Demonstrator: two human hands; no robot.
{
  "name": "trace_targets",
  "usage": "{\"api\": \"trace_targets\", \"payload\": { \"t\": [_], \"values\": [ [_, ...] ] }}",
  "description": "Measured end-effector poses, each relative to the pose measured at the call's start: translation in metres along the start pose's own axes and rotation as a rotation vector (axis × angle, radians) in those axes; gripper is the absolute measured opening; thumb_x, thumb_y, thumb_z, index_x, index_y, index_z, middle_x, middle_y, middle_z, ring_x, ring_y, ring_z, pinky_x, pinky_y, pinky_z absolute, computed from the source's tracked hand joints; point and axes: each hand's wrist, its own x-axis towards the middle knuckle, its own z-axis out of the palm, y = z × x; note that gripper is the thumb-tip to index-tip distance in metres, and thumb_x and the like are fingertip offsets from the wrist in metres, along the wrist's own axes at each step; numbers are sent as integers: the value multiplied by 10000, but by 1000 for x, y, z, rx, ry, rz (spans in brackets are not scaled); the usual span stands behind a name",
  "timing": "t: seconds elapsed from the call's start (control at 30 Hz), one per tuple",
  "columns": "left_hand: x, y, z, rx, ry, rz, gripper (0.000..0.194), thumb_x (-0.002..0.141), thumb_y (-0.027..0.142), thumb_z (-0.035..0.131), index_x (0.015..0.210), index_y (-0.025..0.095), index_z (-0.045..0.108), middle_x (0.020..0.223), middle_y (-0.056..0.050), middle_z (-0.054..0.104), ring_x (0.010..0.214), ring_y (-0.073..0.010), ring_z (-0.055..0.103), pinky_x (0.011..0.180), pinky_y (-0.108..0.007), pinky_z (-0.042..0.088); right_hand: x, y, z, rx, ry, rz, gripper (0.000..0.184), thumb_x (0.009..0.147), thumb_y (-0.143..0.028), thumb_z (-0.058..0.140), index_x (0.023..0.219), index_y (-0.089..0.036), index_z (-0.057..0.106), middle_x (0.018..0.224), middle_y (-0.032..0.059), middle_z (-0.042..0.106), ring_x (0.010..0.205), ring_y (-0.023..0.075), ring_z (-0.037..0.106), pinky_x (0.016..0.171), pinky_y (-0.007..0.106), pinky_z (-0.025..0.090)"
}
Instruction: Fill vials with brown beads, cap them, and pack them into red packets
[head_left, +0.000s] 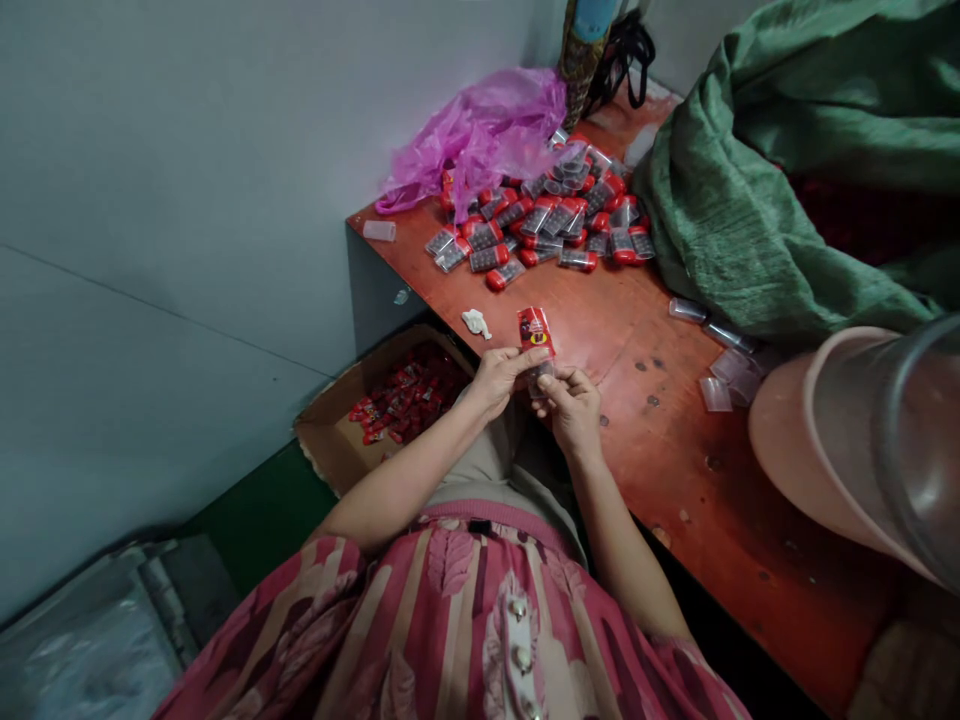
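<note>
At the near edge of the red table, my left hand point(501, 378) and my right hand point(570, 403) are both closed on one small red printed packet point(534, 328) with a clear, dark-filled lower part. My left thumb lies across its middle, and the right fingers pinch its lower end. The packet stands roughly upright between the hands. Farther back lies a heap of similar small red-and-clear cases point(555, 215) with dark contents. What sits inside the held packet is too small to make out.
A pink plastic bag point(480, 130) partly covers the heap. A cardboard box point(330, 440) with red packets stands lower left. To the right are a green sack point(720, 220), clear plastic sleeves point(718, 394) and a pink tub point(780, 440). A white scrap point(475, 323) lies near the table edge.
</note>
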Motion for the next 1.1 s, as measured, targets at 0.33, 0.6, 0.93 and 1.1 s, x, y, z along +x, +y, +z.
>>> {"api": "trace_targets", "payload": {
  "t": [0.33, 0.6, 0.93, 1.1],
  "values": [
    [-4, -8, -5, -12, -99, -101, 315, 576, 328, 770, 670, 69, 617, 547, -7, 588, 468, -95, 543, 488, -244, 451, 2, 5, -3, 69, 44, -75, 326, 660, -260, 726, 894, -205, 505, 614, -77, 622, 460, 69, 571, 440, 172, 487],
    [-11, -7, -10, -169, 8, -64, 296, 549, 290, 792, 666, 71, 632, 646, -44, 648, 583, -108, 591, 597, -255, 489, -5, 4, -8, 102, -96, -30, 284, 699, -247, 700, 953, -194, 586, 812, -16, 675, 663, 82, 648, 673, 223, 549],
    [-26, -15, -17, -179, -7, -3, 284, 591, 294, 772, 691, 61, 644, 652, -54, 646, 583, -110, 592, 619, -266, 485, 0, 3, 9, 39, -12, -1, 269, 667, -306, 717, 828, -172, 548, 638, -42, 633, 490, 75, 597, 500, 193, 512],
    [-50, -5, -55, -191, 199, 18, 416, 643, 421, 724, 880, 92, 630, 956, -146, 673, 817, -198, 658, 759, -318, 515, 4, -3, 7, -130, -105, -16, 326, 681, -355, 697, 902, -165, 552, 658, -11, 636, 567, 117, 617, 534, 244, 526]
  ]
}}
